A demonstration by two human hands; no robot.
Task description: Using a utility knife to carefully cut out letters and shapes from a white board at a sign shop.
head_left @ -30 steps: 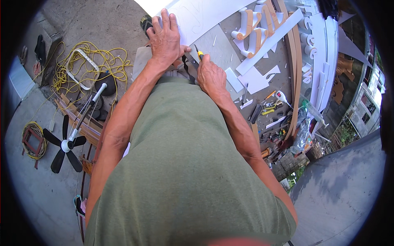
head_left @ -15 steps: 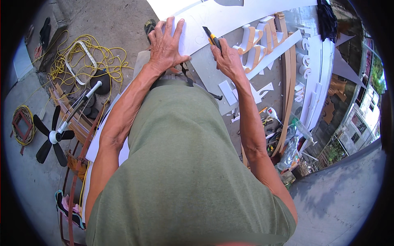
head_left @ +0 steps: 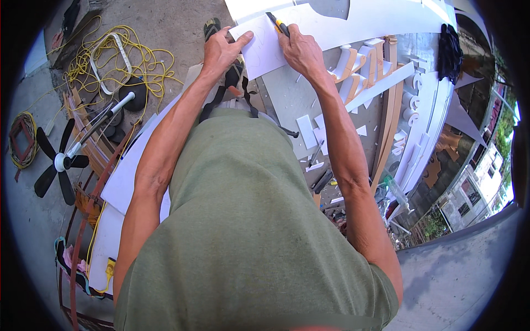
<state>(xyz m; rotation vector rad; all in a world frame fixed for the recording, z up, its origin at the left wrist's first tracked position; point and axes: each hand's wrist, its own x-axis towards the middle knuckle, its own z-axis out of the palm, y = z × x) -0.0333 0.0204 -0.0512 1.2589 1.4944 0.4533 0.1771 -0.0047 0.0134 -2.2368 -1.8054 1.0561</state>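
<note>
- While the right hand (head_left: 303, 53) is clamped around a slim black-and-yellow utility knife (head_left: 281, 26), its blade lies over a flat white sheet (head_left: 265, 51).
- The left hand (head_left: 222, 51) laps its thumb over the sheet's left edge; finger closure beneath, I cannot tell.
- Brown-and-white raised letters (head_left: 348, 65) stand right of the sheet.

We lose part of the white sheet (head_left: 326, 33) off the top edge. The right hand (head_left: 302, 49) hides the rear of the cutter (head_left: 280, 25); its tip is too small for us to call contact. Fingers of the left hand (head_left: 218, 52) partly hidden, grip unclear. Sheet lines too faint. The shirt (head_left: 248, 220) runs off the bottom; red blur (head_left: 314, 329) there, unidentified.
</note>
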